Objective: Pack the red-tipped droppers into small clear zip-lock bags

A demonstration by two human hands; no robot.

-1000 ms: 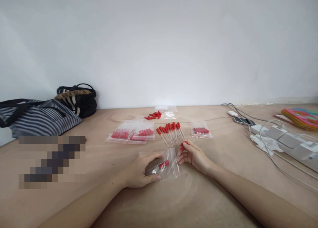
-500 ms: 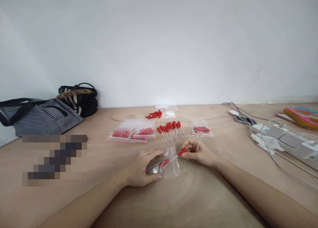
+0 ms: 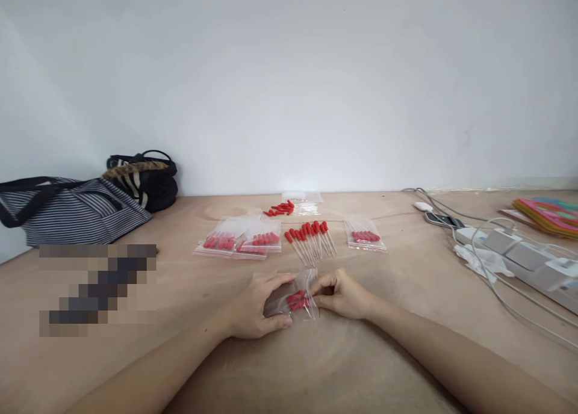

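A clear zip bag [image 3: 311, 313] lies on the table in front of me, with red-bulbed droppers [image 3: 297, 301] inside it. My left hand [image 3: 262, 305] holds the bag from the left, its thumb along the near side and its fingers along the far side. At the bag's right-hand mouth, my right hand [image 3: 338, 293] has its thumb and fingers pinched together around the bulb end of a dropper; the fingertips partly hide it. Just beyond the bag, several loose droppers [image 3: 311, 236] lie in a fanned row, their red bulbs pointing away from me.
Filled zip bags [image 3: 221, 236] overlap at the left, and another filled bag [image 3: 365, 236] lies right. Behind are loose red bulbs [image 3: 280, 208] and a bag of clear tubes [image 3: 308, 208]. A power strip [image 3: 519, 251] with cables stands right; a striped bag [image 3: 85, 212] sits left.
My right hand has moved left to the bag's mouth, sliding the dropper in so its red bulb now lies among the others. My left hand stays on the bag.
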